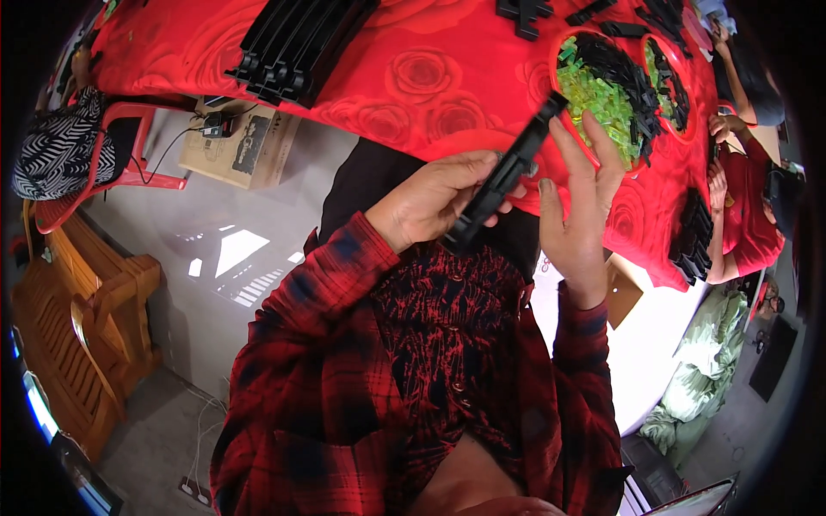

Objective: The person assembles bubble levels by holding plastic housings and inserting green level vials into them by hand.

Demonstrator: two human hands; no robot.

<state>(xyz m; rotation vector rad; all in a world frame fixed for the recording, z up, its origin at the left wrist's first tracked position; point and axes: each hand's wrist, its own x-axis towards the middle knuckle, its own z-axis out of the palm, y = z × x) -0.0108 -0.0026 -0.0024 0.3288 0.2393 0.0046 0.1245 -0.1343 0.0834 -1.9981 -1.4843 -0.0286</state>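
A long, narrow black plastic part (506, 176) is tilted across the space in front of my chest, its upper end toward the tablecloth. My left hand (430, 199) is closed round its lower half, thumb on top and fingertips showing on the other side. To the right, my right hand (578, 232) is raised with its fingers apart and nothing between them. Its fingertips come close to the part's upper end; whether they touch cannot be told. Just beyond them, a red-rimmed bowl (554, 67) contains small translucent yellow-green pieces (602, 99) and black strips (635, 77).
Long black parts (301, 43) lie side by side on the red rose-patterned tablecloth (422, 73). A second red bowl (691, 120) of pieces stands at right, near other people's hands (718, 129). A red plastic chair (155, 181), cardboard box (228, 150) and wooden bench (86, 318) are at left.
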